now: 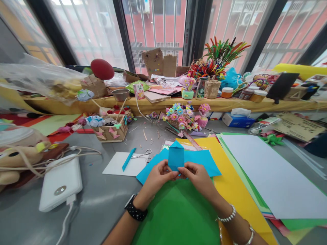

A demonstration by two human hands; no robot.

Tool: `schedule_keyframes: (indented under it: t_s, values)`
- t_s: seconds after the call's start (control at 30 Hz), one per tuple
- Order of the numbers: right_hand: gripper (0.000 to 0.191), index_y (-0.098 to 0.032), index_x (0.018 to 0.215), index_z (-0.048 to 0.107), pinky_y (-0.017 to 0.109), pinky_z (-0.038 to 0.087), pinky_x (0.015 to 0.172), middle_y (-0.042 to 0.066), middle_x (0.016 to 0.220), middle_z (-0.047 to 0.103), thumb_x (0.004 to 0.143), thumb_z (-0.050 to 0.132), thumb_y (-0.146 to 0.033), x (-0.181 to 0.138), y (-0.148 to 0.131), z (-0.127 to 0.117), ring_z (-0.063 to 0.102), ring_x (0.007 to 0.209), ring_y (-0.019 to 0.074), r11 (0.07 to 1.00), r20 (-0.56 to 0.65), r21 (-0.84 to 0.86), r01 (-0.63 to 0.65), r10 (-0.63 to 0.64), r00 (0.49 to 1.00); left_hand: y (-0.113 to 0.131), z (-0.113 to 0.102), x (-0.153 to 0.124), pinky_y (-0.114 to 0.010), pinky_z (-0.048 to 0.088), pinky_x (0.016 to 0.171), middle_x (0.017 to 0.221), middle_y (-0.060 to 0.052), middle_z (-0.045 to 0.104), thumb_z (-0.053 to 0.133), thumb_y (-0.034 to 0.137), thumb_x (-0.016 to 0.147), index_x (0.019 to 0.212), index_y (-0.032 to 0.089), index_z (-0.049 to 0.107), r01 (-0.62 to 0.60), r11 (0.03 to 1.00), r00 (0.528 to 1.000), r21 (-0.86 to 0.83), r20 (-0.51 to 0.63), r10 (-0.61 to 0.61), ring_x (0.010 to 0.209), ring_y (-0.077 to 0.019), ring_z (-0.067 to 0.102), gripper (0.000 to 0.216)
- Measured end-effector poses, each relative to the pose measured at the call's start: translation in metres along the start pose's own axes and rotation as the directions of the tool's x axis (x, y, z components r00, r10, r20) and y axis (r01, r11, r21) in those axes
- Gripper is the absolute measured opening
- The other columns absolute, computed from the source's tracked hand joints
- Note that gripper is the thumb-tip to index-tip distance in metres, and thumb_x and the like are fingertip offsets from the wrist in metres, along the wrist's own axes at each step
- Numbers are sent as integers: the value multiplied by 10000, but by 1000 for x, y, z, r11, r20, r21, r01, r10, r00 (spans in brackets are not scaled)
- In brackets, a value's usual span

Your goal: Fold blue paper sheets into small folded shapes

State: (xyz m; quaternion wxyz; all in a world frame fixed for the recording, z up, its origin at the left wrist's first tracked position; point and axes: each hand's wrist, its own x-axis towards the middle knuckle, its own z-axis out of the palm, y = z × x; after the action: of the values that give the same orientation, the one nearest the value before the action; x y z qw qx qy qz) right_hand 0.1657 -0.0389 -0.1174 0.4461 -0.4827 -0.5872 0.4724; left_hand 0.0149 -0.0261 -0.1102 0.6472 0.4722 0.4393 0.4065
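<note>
A small piece of blue paper [176, 157], folded to a point at its top, is held up in front of me between both hands. My left hand [163, 173] pinches its lower left edge with thumb and fingers. At the lower right edge, my right hand [192, 170] pinches the same piece. Behind it lie larger blue sheets [204, 160], partly hidden by the hands and the folded piece. A green sheet [178, 211] spreads under my wrists. To the left, scissors [143, 155] and a narrow blue strip [129, 159] rest on a white sheet [114, 165].
A yellow sheet [237, 204] and a stack topped by a white sheet [276, 173] lie to the right. A white power bank [61, 182] with cables sits at the left. Farther back stand a cardboard box [112, 132], pastel flowers [181, 117] and a tissue box [238, 119].
</note>
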Motion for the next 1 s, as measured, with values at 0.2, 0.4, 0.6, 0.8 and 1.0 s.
schedule_keyframes:
  t_s: [0.2,0.4,0.6,0.8,1.0]
  values:
    - [310,-181,557,512,241,413,516,-17,531,560,724,564,-436,0,0,1,556,558,149,1000,-12,1,2,-2,1000,-2,-1,2,-237,445,568,528,79,543,750,277,540,722,173,437,6,1000,1000,18,10,-6,564,-138,614,376]
    - [295,-188,549,487,241,416,516,-23,528,552,729,566,-408,-1,-2,2,567,562,151,1000,-28,-5,1,-2,1000,-3,0,1,-241,442,578,548,73,540,740,292,559,751,175,451,-5,999,1000,36,6,5,587,-146,616,366]
    - [279,-183,551,512,240,415,511,-14,536,586,736,562,-387,-2,-2,1,578,561,156,1000,-25,-27,3,-3,1000,-5,-1,2,-257,438,565,588,26,583,727,357,561,720,161,500,-39,996,998,85,42,36,596,-163,599,340]
    - [282,-168,571,555,233,415,511,3,550,604,766,536,-370,-2,-3,0,577,555,148,998,-10,-58,15,-16,1000,-3,-2,2,-239,427,559,588,27,571,689,311,631,683,156,526,-86,987,996,132,45,81,589,-141,566,231]
    - [355,-167,616,580,242,441,527,15,574,622,818,441,-423,-1,-4,-2,588,570,152,995,2,-86,42,-42,999,-2,-2,2,-253,429,559,610,9,608,695,330,608,703,156,538,-78,986,997,150,24,75,590,-157,583,253]
